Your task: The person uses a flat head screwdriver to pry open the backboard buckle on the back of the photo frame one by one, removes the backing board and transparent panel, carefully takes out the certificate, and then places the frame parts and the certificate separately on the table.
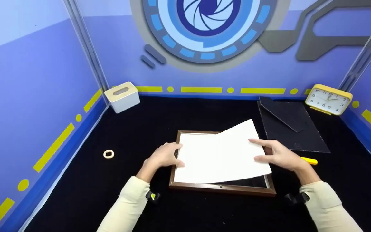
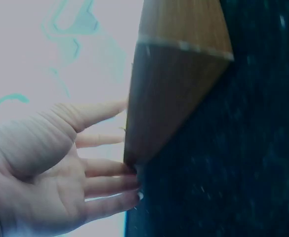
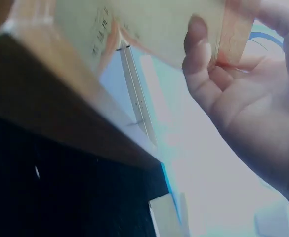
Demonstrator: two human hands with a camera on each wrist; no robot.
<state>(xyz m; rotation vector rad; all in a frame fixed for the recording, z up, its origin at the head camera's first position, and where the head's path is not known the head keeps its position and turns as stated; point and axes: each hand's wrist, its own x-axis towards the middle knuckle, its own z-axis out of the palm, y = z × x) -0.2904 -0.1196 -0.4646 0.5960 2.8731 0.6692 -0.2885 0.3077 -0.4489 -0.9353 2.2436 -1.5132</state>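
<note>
A white sheet of paper (image 1: 217, 158) lies over a brown wooden picture frame (image 1: 224, 189), askew, its right side raised above the frame. My right hand (image 1: 280, 155) holds the sheet at its right edge, thumb and fingers apart along it. Seen from below in the right wrist view, the fingers (image 3: 198, 64) curl at the sheet's edge, and its underside carries small print. My left hand (image 1: 166, 155) rests at the left side of the frame, index finger and thumb at the sheet's left edge. In the left wrist view its fingers (image 2: 109, 182) reach out fairly straight against the frame's side.
A black backing board (image 1: 314, 129) with a stand leg lies behind my right hand. Beside that hand is a yellow handle-like object (image 1: 310, 160). A yellow clock (image 1: 328, 99) stands back right, a tissue box (image 1: 126, 102) back left, and a small pale ring (image 1: 105, 154) lies left.
</note>
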